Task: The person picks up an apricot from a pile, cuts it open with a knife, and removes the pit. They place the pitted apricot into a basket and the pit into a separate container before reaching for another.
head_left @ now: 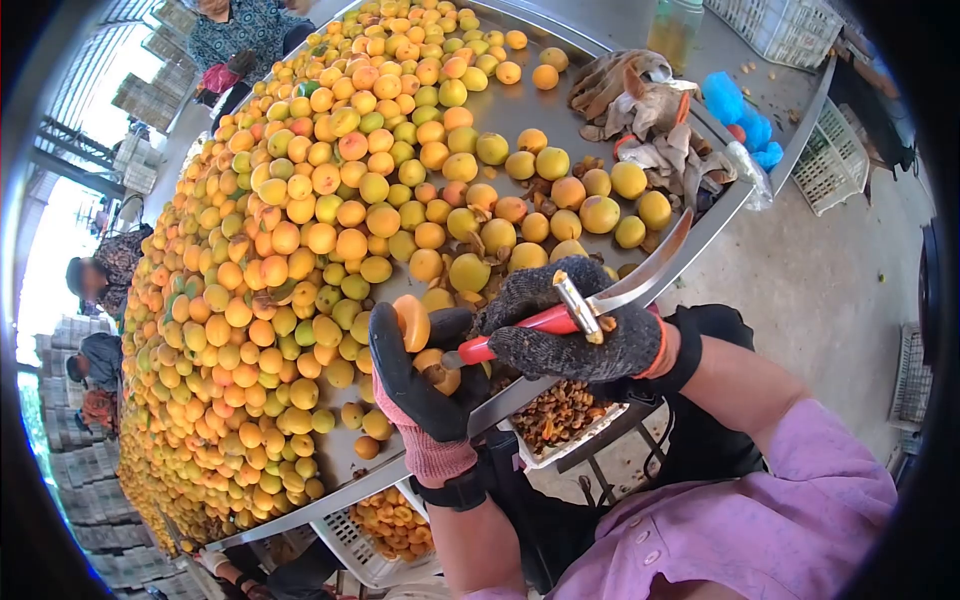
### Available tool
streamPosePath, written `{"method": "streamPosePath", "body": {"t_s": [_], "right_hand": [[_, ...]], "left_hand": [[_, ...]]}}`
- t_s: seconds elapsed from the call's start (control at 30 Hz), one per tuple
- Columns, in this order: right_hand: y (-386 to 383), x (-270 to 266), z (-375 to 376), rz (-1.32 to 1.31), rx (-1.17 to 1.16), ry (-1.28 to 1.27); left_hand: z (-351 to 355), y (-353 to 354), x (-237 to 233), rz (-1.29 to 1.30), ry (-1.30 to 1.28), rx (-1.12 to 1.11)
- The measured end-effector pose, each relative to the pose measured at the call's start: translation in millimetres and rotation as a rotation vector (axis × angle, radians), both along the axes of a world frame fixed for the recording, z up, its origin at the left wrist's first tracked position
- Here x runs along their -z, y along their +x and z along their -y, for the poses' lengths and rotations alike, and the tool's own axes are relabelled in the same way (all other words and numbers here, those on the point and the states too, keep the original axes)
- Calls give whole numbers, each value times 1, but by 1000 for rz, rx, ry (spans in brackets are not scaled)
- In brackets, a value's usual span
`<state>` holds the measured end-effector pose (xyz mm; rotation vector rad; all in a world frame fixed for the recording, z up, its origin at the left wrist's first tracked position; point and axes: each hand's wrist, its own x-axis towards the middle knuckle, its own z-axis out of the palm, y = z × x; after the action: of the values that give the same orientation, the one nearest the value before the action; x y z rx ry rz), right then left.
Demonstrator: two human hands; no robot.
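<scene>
A split apricot (412, 322) is pinched in the closed left hand (425, 385), just over the near rim of the metal table (505, 110), opened toward the red-handled tool (530, 322) so that its tip can reach the pit. The tool is clenched in the right hand (580, 335). A tray (565, 410) of pits is set below that rim.

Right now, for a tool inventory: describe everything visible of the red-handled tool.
The red-handled tool has a plastic-looking red handle and a short metal tip. It lies nearly level, gripped in the dark-gloved right hand, its tip at the halved apricot that the left hand holds.
</scene>
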<state>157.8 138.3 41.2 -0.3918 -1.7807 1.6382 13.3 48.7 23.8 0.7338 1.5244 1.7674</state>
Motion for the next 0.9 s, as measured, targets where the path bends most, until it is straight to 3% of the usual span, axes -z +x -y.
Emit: {"method": "streamPosePath", "body": {"t_s": [0.07, 0.13, 0.17, 0.2, 0.23, 0.27, 0.3, 0.33, 0.37, 0.5, 0.6, 0.67, 0.73, 0.9], "right_hand": [[-6, 7, 10, -9, -4, -72], [-15, 21, 18, -66, 61, 50], [-22, 31, 19, -170, 48, 196], [-25, 31, 30, -228, -4, -26], [-25, 29, 39, -28, 93, 337], [-23, 27, 43, 178, 189, 698], [-23, 26, 43, 175, 189, 697], [-23, 26, 40, 76, 149, 470], [-24, 26, 37, -23, 110, 246], [-16, 26, 15, -119, 194, 503], [-13, 27, 19, -40, 50, 303], [-17, 39, 22, -30, 30, 325], [-18, 40, 24, 79, 53, 815], [-16, 31, 31, 33, 172, 734]], "left_hand": [[0, -2, 3, -26, 52, -10], [-3, -4, 0, 246, -14, -84], [-1, -16, 20, 243, -16, -83], [-2, -33, 50, -121, -113, -83], [2, -47, 79, -484, -206, -83], [1, -45, 78, -485, -206, -84], [-1, -43, 77, -192, -139, -144], [-5, -41, 75, 97, -68, -197], [-6, -21, 24, 512, -30, -25], [-9, -12, 5, 460, -106, -198], [-11, -17, 14, 410, -80, -140], [-14, -14, 9, 447, -140, -173], [-11, -16, 11, 434, -169, -89], [-15, -4, 2, 415, -114, -329]]}}
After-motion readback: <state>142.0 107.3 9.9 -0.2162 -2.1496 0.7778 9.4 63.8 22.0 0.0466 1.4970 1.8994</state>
